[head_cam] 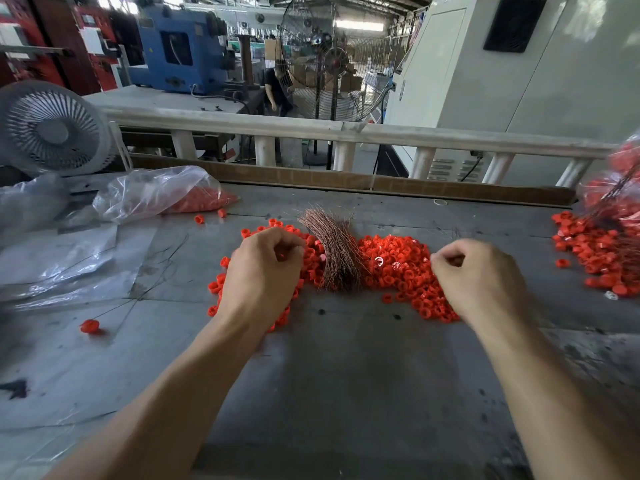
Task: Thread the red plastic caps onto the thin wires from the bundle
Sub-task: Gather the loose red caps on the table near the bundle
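Grey worktable [346, 375] with a wide heap of red plastic caps [394, 268] at mid-distance; a bundle of thin copper-coloured wires [332, 254] lies across the heap's middle. The left hand [263, 271] rests on the heap's left part, fingers curled, apparently pinching a cap — partly hidden. The right hand [481, 278] hovers over the right part, fingertips pressed together; whether they pinch a wire cannot be told. Judged step: picking up cap and wire before threading; next, the wire end must meet the cap's hole. Far left, a plastic bag of caps [166, 195] and a desk fan [52, 129]; far right, threaded caps [599, 251] — nothing blocks the hands.
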`<control>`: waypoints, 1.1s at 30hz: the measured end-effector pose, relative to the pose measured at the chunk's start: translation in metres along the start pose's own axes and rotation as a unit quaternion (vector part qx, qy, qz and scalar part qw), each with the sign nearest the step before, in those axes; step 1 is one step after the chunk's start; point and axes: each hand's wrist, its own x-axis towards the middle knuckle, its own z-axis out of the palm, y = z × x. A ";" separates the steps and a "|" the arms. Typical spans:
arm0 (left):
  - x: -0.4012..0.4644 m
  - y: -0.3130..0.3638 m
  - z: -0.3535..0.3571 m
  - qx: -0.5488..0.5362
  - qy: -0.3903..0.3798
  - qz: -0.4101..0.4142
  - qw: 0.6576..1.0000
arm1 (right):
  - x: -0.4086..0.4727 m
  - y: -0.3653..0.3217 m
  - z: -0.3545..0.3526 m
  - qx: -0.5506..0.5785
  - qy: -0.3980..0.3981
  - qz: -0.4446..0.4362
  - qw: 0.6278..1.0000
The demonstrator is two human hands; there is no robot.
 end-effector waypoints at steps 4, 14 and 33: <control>0.000 -0.004 0.001 0.141 -0.013 0.028 0.990 | -0.007 -0.006 0.009 0.016 -0.026 -0.042 0.999; -0.001 -0.010 -0.004 0.264 -0.014 0.061 0.962 | -0.022 -0.023 0.021 0.088 -0.090 -0.129 0.984; -0.002 0.000 0.001 0.118 -0.011 0.139 0.983 | -0.034 -0.045 0.011 0.159 0.084 -0.252 0.951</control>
